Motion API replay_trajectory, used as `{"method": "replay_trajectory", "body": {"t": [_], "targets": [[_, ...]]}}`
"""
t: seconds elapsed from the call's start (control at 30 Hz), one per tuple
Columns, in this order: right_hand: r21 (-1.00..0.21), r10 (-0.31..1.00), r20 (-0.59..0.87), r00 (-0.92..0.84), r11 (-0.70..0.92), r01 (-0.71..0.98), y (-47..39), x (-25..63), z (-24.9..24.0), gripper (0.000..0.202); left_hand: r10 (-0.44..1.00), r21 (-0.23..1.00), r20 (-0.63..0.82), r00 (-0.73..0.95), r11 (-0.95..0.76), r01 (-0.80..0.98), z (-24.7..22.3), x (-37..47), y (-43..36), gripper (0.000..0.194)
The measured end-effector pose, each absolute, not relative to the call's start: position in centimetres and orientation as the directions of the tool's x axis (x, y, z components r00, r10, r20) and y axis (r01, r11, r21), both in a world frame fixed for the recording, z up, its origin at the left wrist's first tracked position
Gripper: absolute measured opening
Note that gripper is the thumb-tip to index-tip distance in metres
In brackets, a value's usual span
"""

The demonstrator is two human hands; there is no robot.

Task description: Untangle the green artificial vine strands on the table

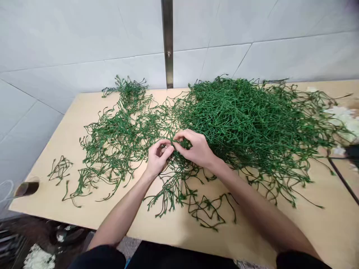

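Both hands meet fingertip to fingertip over the green stems near the middle of the table. My left hand (pixel 159 156) is closed in a pinch, thumb against forefinger, on a thin green plastic stem. From the other side my right hand (pixel 196 148) pinches at the same spot, also closed on a green stem. A bunch of green stems (pixel 171 186) with forked tips spreads out below my hands. Whether both hands grip one stem or two is hidden by the fingers. A looser spread of stems (pixel 112 138) lies left of my hands.
A large heap of green stems (pixel 246 116) fills the right half of the wooden table (pixel 246 239). White flowers (pixel 343 119) lie at the right edge. A dark cup-like object (pixel 27 188) sits at the left corner. A metal strip (pixel 168 45) runs down the tiled wall behind.
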State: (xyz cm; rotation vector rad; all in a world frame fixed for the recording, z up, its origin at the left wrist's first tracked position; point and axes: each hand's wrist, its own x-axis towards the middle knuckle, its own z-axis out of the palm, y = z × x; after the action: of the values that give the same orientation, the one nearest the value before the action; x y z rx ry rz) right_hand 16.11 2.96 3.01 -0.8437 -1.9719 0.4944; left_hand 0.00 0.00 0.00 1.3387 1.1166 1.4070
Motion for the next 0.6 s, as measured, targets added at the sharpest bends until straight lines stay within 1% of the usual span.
{"method": "replay_trajectory", "body": {"t": [0.07, 0.13, 0.27, 0.43, 0.6], "targets": [[-0.612, 0.712, 0.584, -0.39, 0.701, 0.366, 2.88, 16.14, 3.11, 0.01, 0.978, 0.983, 0.179, -0.107, -0.183, -0.025, -0.29, 0.16, 0.03, 0.035], [-0.596, 0.696, 0.587, -0.414, 0.718, 0.361, 2.86, 16.17, 3.15, 0.013, 0.981, 0.988, 0.141, -0.134, -0.148, -0.041, -0.48, 0.24, 0.04, 0.037], [-0.571, 0.661, 0.61, -0.437, 0.749, 0.336, 2.97, 16.22, 3.0, 0.013, 0.993, 0.994, 0.078, -0.084, -0.084, -0.071, -0.38, 0.11, -0.02, 0.037], [-0.56, 0.675, 0.617, -0.404, 0.738, 0.378, 3.07, 16.3, 2.75, 0.009, 0.99, 0.987, 0.138, -0.036, -0.141, -0.083, 0.02, -0.03, -0.06, 0.036], [-0.636, 0.75, 0.573, -0.331, 0.661, 0.397, 3.07, 16.31, 2.55, 0.008, 0.986, 0.985, 0.165, -0.019, -0.166, -0.041, -0.12, 0.1, -0.18, 0.033]]}}
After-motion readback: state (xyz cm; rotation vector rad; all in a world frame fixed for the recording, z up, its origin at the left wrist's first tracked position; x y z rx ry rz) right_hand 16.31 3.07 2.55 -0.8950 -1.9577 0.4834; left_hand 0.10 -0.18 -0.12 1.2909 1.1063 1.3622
